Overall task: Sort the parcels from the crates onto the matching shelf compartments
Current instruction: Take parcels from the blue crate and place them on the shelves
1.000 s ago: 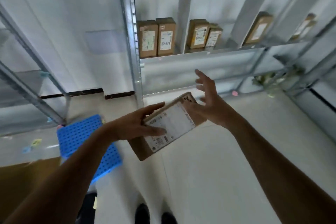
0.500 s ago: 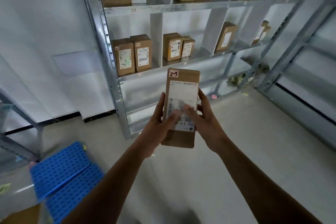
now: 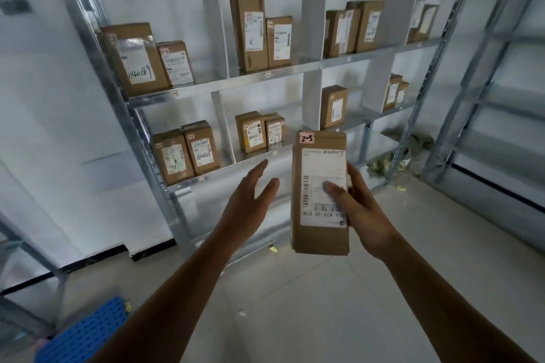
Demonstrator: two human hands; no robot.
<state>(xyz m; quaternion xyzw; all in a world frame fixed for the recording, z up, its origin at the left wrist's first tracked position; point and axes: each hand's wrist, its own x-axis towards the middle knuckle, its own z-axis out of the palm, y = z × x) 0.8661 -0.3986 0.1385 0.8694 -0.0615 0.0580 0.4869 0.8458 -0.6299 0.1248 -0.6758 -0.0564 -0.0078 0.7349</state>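
Here, a parcel [image 3: 320,162] with tag [image 3: 306,138] "2-3".

The metal shelf [image 3: 126,115] has white dividers [image 3: 312,9]. On its upper board [image 3: 224,80] brown parcels [image 3: 138,59] stand upright in each compartment. On the lower board [image 3: 236,160] two stand at the left, two next, a single parcel [image 3: 333,106], then two at the right. A blue perforated panel [image 3: 82,333] lies on the floor [image 3: 324,303], near left
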